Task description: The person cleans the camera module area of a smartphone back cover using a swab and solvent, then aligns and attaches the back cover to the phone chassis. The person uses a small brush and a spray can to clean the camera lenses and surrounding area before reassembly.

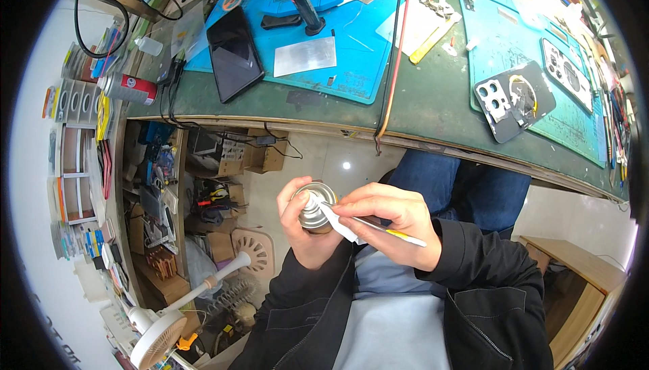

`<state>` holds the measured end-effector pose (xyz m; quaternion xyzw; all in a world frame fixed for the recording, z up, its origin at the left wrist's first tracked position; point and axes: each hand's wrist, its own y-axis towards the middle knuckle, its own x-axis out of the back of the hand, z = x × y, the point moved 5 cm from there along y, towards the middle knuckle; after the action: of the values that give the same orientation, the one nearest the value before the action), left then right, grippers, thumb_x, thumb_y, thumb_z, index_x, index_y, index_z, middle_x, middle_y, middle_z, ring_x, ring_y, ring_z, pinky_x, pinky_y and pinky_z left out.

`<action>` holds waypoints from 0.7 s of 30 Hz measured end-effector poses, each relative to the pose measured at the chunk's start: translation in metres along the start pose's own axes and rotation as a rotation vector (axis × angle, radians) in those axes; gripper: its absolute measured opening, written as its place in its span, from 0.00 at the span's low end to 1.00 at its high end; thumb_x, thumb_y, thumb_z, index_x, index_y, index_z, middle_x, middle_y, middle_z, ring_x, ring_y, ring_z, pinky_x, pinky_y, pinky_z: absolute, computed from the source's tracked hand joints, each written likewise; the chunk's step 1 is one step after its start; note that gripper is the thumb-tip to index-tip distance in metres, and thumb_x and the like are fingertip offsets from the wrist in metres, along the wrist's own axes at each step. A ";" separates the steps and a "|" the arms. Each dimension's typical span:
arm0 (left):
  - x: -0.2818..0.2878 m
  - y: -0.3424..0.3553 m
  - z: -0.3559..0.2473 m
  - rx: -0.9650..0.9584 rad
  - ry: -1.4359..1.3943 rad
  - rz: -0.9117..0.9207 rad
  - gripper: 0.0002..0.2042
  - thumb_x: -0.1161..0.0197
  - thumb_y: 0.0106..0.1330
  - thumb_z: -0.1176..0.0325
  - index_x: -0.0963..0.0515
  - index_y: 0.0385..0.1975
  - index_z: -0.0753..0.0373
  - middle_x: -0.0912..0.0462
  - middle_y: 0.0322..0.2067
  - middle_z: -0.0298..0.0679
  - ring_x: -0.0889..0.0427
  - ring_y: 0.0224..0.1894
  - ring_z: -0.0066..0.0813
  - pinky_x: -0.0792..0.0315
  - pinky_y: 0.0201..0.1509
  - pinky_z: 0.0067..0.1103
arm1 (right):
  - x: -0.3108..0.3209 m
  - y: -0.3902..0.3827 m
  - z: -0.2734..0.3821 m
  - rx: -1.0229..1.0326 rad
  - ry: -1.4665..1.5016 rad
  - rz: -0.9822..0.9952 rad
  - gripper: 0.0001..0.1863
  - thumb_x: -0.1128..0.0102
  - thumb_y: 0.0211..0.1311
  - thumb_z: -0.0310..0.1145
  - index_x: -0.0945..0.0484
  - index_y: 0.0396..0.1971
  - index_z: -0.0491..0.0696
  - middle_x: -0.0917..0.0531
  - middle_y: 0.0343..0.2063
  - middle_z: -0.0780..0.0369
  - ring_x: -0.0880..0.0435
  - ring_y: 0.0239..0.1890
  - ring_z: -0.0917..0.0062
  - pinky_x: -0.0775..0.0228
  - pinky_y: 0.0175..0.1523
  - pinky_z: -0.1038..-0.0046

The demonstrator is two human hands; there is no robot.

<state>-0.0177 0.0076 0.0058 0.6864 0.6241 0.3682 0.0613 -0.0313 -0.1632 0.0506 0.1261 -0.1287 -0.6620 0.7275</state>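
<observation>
My left hand (303, 235) is wrapped round a spray can (313, 215), seen from above, with a finger at its white nozzle. The can is held over my lap, in front of the workbench. My right hand (391, 224) pinches a slim silver tool (389, 228) with a white and yellow end, perhaps tweezers. A folded white wipe (341, 225) hangs between the tool's tip and the nozzle. The wipe runs close beside the can's rim; whether it touches the nozzle I cannot tell.
On the green bench (331, 114) lie blue mats (362, 82), a dark phone (234, 55), a metal plate (305, 57) and an opened phone back (515, 99). A red-white spray can (128, 88) lies at the left. Cables (393, 65) hang over the front edge. A fan (159, 343) stands lower left.
</observation>
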 end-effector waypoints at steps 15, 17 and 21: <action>0.000 0.002 -0.002 0.009 -0.010 0.001 0.44 0.21 0.49 0.78 0.42 0.64 0.52 0.33 0.60 0.54 0.22 0.54 0.41 0.22 0.51 0.29 | 0.001 0.001 0.000 -0.008 0.006 0.012 0.16 0.32 0.57 0.16 0.17 0.46 0.43 0.14 0.39 0.57 0.13 0.40 0.67 0.20 0.44 0.72; -0.001 0.002 -0.001 0.012 -0.006 0.005 0.44 0.21 0.49 0.78 0.42 0.64 0.52 0.33 0.60 0.54 0.22 0.54 0.41 0.22 0.51 0.29 | 0.002 0.001 -0.002 -0.015 0.009 0.012 0.17 0.32 0.57 0.17 0.17 0.47 0.43 0.14 0.40 0.57 0.13 0.40 0.67 0.20 0.44 0.72; -0.002 0.002 -0.001 0.012 -0.006 0.008 0.45 0.20 0.48 0.78 0.43 0.64 0.52 0.33 0.60 0.54 0.23 0.54 0.40 0.22 0.51 0.28 | 0.003 0.000 -0.004 -0.017 0.009 0.011 0.17 0.32 0.57 0.17 0.16 0.47 0.43 0.14 0.40 0.57 0.13 0.41 0.67 0.20 0.44 0.72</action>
<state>-0.0159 0.0046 0.0065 0.6904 0.6234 0.3625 0.0578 -0.0295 -0.1657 0.0470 0.1222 -0.1204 -0.6585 0.7327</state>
